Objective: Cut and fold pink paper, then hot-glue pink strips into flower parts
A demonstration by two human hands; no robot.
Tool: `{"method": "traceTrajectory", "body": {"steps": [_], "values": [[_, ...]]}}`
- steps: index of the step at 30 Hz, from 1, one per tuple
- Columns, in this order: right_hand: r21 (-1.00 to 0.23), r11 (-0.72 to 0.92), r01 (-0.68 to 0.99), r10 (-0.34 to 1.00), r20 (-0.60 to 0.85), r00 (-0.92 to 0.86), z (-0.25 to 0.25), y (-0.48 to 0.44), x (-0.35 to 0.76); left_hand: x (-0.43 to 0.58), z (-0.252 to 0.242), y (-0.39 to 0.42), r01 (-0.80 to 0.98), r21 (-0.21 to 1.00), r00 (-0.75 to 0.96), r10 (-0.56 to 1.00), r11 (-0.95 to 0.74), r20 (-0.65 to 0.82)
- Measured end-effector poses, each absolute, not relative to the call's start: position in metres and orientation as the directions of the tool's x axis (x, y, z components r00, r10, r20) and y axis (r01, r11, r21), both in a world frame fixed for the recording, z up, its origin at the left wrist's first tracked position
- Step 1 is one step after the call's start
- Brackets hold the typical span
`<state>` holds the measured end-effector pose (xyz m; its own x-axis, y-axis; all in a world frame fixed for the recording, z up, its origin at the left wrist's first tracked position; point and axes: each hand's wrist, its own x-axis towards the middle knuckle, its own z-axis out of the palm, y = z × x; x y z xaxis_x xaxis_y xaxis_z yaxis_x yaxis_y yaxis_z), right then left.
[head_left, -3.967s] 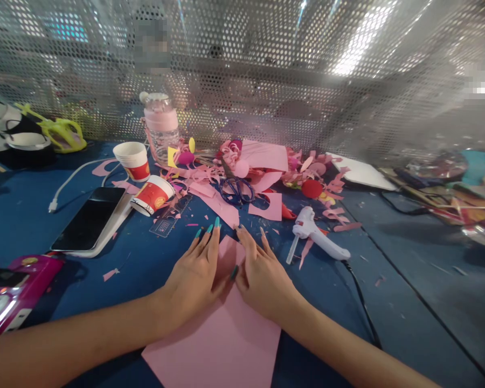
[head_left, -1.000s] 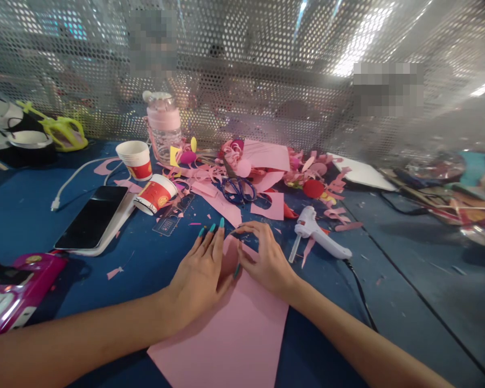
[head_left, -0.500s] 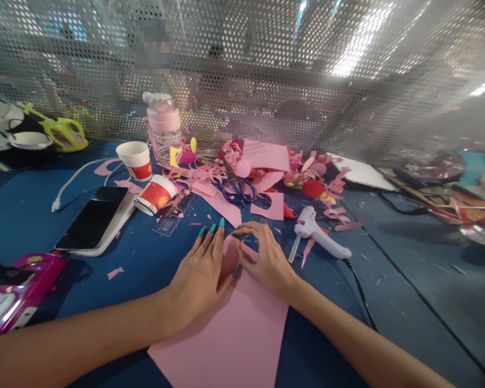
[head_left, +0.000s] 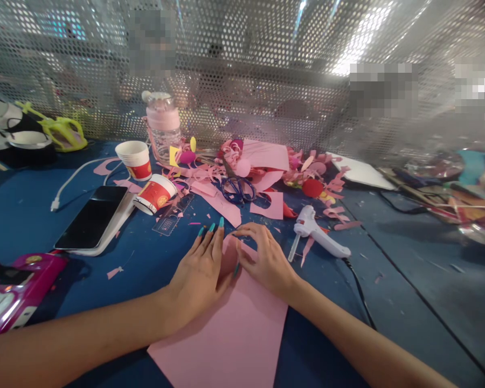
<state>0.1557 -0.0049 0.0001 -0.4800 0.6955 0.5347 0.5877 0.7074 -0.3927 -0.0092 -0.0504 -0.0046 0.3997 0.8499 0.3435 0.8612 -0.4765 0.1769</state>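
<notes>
A pink sheet of paper [head_left: 230, 345] lies on the blue table, its far corner between my hands. My left hand [head_left: 198, 275] rests along its left edge with the fingers stretched out and the thumb reaching over the sheet. From the right, my right hand [head_left: 269, 264] curls its fingers and thumb about the far corner of the paper; the fingertips partly hide the spot. Beyond the hands lie blue-handled scissors [head_left: 238, 191] and a pink paper piece with a round cutout [head_left: 275, 207]. A white glue gun [head_left: 321, 237] is right of my right hand.
At left are a phone [head_left: 92, 218], a standing paper cup [head_left: 133, 160], a tipped paper cup [head_left: 156, 194] and a magenta case [head_left: 28, 280]. A clear stencil ruler [head_left: 172, 218] lies near them. Pink scraps [head_left: 202, 172] and a bottle [head_left: 163, 124] line the perforated metal screen [head_left: 242, 81].
</notes>
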Motion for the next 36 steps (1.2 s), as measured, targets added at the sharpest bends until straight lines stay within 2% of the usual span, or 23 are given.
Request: {"method": "traceTrajectory", "body": {"steps": [14, 21, 36], "values": [[-0.327, 0.731, 0.599, 0.669, 0.516, -0.535, 0.0029, -0.0065, 0.1557, -0.0095, -0.0053, -0.0504, 0.854, 0.212, 0.388, 0.853, -0.476, 0.349], [-0.389, 0.688, 0.613, 0.706, 0.556, -0.439, 0.002, -0.0065, 0.1558, -0.008, -0.0023, -0.0502, 0.871, 0.186, 0.382, 0.865, -0.455, 0.326], [-0.467, 0.643, 0.607, 0.759, 0.494, -0.424, -0.0008, -0.0033, 0.157, -0.0091, -0.0038, -0.0503, 0.851, 0.225, 0.384, 0.854, -0.475, 0.35]]}}
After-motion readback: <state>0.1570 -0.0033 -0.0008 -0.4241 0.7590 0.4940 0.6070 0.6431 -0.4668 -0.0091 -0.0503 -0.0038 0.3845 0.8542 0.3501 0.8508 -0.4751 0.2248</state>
